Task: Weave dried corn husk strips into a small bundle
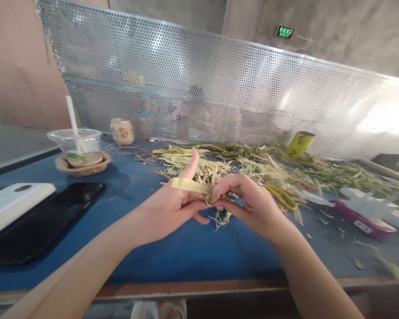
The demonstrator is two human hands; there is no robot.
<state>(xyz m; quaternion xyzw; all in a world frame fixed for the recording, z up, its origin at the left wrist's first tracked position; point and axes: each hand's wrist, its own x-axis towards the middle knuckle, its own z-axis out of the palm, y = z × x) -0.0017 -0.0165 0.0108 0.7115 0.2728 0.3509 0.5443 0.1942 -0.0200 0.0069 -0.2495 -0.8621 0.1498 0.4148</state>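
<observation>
A pale green strip of dried leaf (187, 184) runs between my two hands above the front middle of the blue table. My left hand (168, 208) steadies the strip and the small bundle at its end, its thumb sticking up and its fingers curled below. With thumb and forefinger my right hand (249, 201) pinches the strip's other end, where it looks knotted or folded. Thin dry shreds (222, 218) hang beneath my fingers. Right behind the hands lies a heap of dried leaf strips (206, 170). The exact fold is hidden by my fingertips.
On the left stand a plastic cup with straw (86, 144), a jar (122, 131), a black phone (53, 221) and a white device (16, 204). At right are a purple power strip (362, 219), yellow loops (282, 198) and a green tube (299, 145). A perforated metal screen (202, 66) closes the back.
</observation>
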